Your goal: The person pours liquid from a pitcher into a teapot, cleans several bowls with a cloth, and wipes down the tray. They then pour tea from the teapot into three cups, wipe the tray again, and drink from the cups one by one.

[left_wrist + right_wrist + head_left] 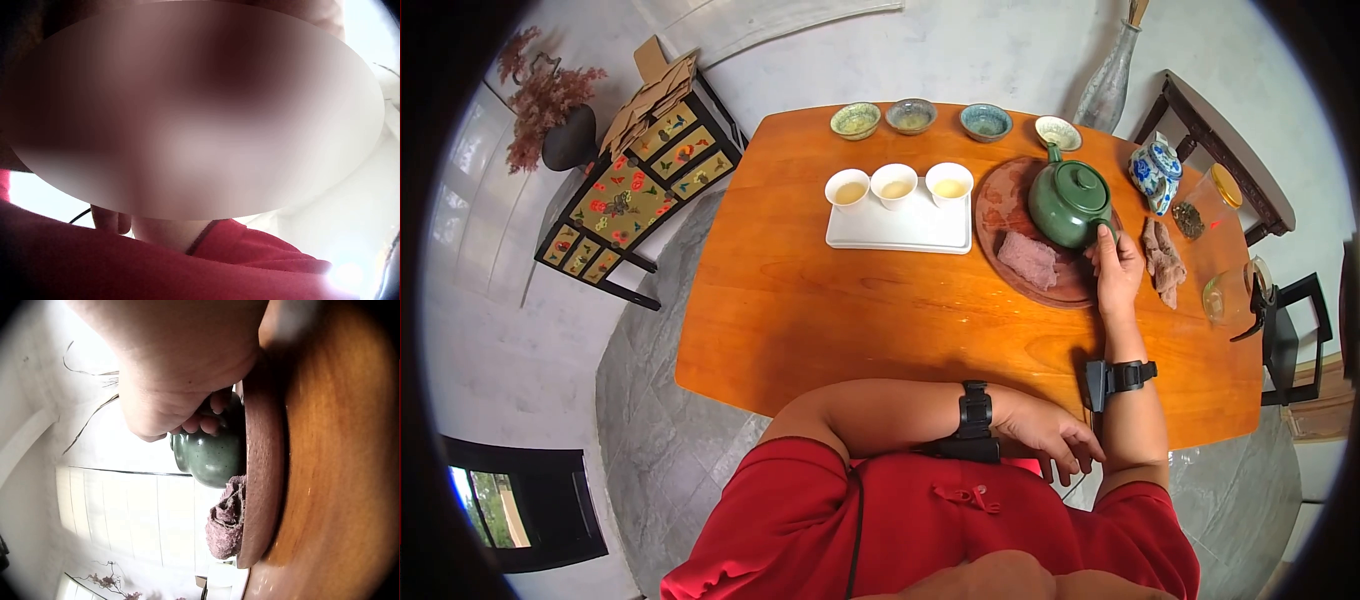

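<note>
My right hand (1118, 270) grips the handle of a green lidded teapot (1068, 205), thumb on top. The teapot stands on a round reddish-brown board (998, 205), its spout pointing away from me. In the right wrist view, curled fingers (203, 423) wrap the handle beside the green body (212, 459). A folded pinkish cloth (1028, 260) lies on the board, left of that hand. My left hand (1048, 432) hangs loosely in front of my red shirt, near the right forearm, holding nothing. The left wrist view is mostly blurred over.
Three white cups with pale yellow liquid (898, 188) stand along a white tray (900, 236). Several small bowls (986, 122) line the far edge. To the right are a blue-and-white pot (1154, 175), a jar (1212, 200), a brown cloth (1164, 262) and a glass pitcher (1228, 298).
</note>
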Available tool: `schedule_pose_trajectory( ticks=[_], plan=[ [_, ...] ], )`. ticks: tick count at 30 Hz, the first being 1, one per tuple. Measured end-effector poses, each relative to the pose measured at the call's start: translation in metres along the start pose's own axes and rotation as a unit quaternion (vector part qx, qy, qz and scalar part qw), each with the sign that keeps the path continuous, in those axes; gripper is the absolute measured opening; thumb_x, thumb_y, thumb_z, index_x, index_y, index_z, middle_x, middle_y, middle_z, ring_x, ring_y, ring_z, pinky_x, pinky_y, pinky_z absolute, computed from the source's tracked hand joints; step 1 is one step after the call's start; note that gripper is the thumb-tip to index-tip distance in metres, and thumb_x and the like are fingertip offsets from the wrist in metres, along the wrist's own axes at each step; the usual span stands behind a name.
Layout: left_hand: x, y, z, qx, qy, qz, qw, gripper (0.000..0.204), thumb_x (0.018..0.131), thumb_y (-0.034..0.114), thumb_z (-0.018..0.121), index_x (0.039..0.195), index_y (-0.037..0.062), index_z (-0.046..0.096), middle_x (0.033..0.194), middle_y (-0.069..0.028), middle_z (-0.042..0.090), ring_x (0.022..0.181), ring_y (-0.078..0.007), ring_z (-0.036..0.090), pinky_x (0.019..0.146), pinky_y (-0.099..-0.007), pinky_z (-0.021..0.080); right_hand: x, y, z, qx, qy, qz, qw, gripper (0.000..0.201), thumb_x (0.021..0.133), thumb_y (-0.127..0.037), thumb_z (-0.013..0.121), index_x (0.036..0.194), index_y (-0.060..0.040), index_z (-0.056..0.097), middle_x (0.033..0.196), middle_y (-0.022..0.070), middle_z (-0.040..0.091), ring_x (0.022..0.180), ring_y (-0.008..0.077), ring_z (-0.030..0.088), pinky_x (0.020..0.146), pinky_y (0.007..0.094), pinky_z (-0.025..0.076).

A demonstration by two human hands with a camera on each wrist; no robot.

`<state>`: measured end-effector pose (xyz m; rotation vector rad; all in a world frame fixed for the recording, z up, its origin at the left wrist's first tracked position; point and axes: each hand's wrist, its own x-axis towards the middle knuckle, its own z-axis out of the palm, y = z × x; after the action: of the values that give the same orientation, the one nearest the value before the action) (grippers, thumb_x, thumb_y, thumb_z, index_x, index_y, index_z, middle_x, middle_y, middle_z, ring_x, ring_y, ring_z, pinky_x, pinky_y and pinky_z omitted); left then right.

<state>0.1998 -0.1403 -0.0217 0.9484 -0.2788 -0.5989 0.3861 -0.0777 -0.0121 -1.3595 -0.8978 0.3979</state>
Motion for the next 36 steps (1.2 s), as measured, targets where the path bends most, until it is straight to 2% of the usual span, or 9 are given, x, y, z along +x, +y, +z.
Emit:
schedule_pose_trajectory(
  ticks=[1,3,4,6,22,24,25,27,36],
  plan=[
    [0.0008,-0.0017,-0.0003,0.001,0.0,0.001,1.0,0.058,0.091,0.01,0.058,0.142,0.0026,0.032,0.132,-0.0151,0.046,0.108,-0.0215,0.058,0.088,-0.0344,0.052,-0.0003,-0.0006,0.0002,0.002,0.003,0.001,1.0,0.032,0.093,-0.028,0.062,0.069,-0.008,0.056,0.061,-0.002,0.055,0.05,0.0023,0.04,0.045,0.0191,0.029],
    [0.0025,-0.0053,-0.0008,0.003,0.01,0.022,1.0,0.055,0.091,0.009,0.059,0.14,0.0021,0.036,0.12,-0.0124,0.052,0.099,-0.0221,0.061,0.081,-0.0366,0.054,0.0006,0.0005,-0.0005,-0.002,0.004,0.002,1.0,0.032,0.093,-0.028,0.062,0.069,-0.0081,0.056,0.061,-0.002,0.055,0.05,0.0023,0.04,0.045,0.0191,0.029],
    [0.002,-0.0035,-0.0007,0.002,0.01,0.021,1.0,0.055,0.091,0.009,0.059,0.14,0.0021,0.036,0.12,-0.0124,0.052,0.099,-0.0221,0.061,0.081,-0.0366,0.054,0.0004,0.0017,-0.0007,-0.004,0.005,0.004,1.0,0.032,0.093,-0.028,0.062,0.069,-0.0081,0.056,0.06,-0.002,0.055,0.05,0.0024,0.04,0.045,0.0192,0.029],
    [0.0004,-0.0001,-0.0001,0.0,0.0,-0.003,1.0,0.058,0.091,0.01,0.059,0.142,0.0029,0.032,0.133,-0.0148,0.046,0.109,-0.0215,0.057,0.088,-0.0347,0.052,0.0006,0.0019,-0.0003,-0.001,0.006,0.006,1.0,0.031,0.093,-0.028,0.062,0.069,-0.0081,0.056,0.06,-0.0021,0.054,0.05,0.0024,0.04,0.045,0.0191,0.029],
    [0.0004,-0.0002,0.0,0.008,0.005,-0.002,1.0,0.057,0.091,0.011,0.058,0.142,0.003,0.033,0.132,-0.0138,0.046,0.108,-0.0212,0.058,0.087,-0.0337,0.051,-0.0003,0.0006,0.0001,0.001,0.003,0.002,1.0,0.03,0.093,-0.027,0.062,0.071,-0.0078,0.056,0.061,-0.0022,0.054,0.051,0.0026,0.041,0.046,0.0189,0.029],
    [0.0019,-0.004,-0.0007,0.018,0.01,0.026,0.999,0.054,0.092,0.01,0.058,0.14,0.0018,0.036,0.119,-0.0127,0.053,0.1,-0.0226,0.061,0.08,-0.0362,0.055,-0.0002,-0.0002,0.0003,0.001,0.002,0.0,1.0,0.03,0.093,-0.027,0.062,0.071,-0.0078,0.057,0.061,-0.0021,0.054,0.051,0.0026,0.041,0.046,0.0189,0.029],
    [0.0013,-0.0019,-0.0004,0.018,0.009,0.026,0.999,0.054,0.092,0.01,0.058,0.14,0.0018,0.036,0.119,-0.0127,0.053,0.1,-0.0226,0.061,0.08,-0.0362,0.055,-0.0003,-0.0001,-0.0001,0.002,0.002,0.001,1.0,0.03,0.093,-0.027,0.062,0.071,-0.0077,0.057,0.061,-0.002,0.055,0.051,0.0027,0.041,0.046,0.0189,0.03],
    [-0.0001,0.002,0.0001,0.006,-0.002,-0.005,1.0,0.058,0.091,0.012,0.059,0.142,0.0022,0.033,0.133,-0.0138,0.046,0.108,-0.0215,0.057,0.088,-0.0344,0.051,0.0007,0.0014,-0.0009,-0.002,0.003,0.0,1.0,0.03,0.093,-0.027,0.062,0.071,-0.0077,0.057,0.061,-0.002,0.055,0.051,0.0027,0.041,0.046,0.0189,0.03],
    [0.0002,0.001,-0.0002,0.008,-0.002,-0.004,1.0,0.057,0.092,0.011,0.058,0.142,0.0025,0.032,0.133,-0.015,0.046,0.109,-0.0223,0.057,0.087,-0.0349,0.052,0.0002,0.0,-0.0001,-0.002,0.001,-0.001,1.0,0.031,0.093,-0.027,0.062,0.07,-0.0077,0.056,0.061,-0.0019,0.055,0.05,0.0024,0.041,0.046,0.019,0.03]
  ],
)
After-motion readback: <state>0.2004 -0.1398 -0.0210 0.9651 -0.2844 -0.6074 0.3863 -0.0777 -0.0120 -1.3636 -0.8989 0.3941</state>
